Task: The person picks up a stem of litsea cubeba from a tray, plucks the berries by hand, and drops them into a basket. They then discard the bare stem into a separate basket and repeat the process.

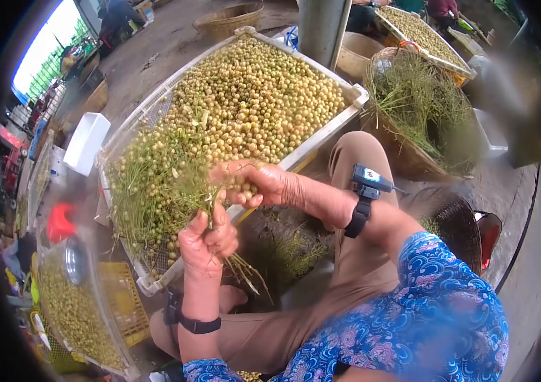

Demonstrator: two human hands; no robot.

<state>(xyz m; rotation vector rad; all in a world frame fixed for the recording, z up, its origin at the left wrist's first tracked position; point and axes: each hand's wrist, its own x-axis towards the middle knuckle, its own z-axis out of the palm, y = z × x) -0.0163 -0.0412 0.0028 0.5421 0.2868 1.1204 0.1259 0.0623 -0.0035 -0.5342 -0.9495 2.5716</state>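
My left hand (208,245) is closed around a bunch of thin green stems (184,191), whose pale cut ends stick out below the fist. The leafy part of the bunch lies over the left part of a white-rimmed tray (337,130). Just above, my right hand (251,183) curls around several small round yellow-green fruits (244,194), beside the stems. Many more loose round fruits (251,102) fill the tray. Part of the right fingers is blurred.
A basket of stripped stems (417,102) stands at the right, near a metal post (323,28). A white box (86,143) and a red object (61,223) are at the left. Another fruit tray (79,305) lies lower left. Other people (124,16) are farther back.
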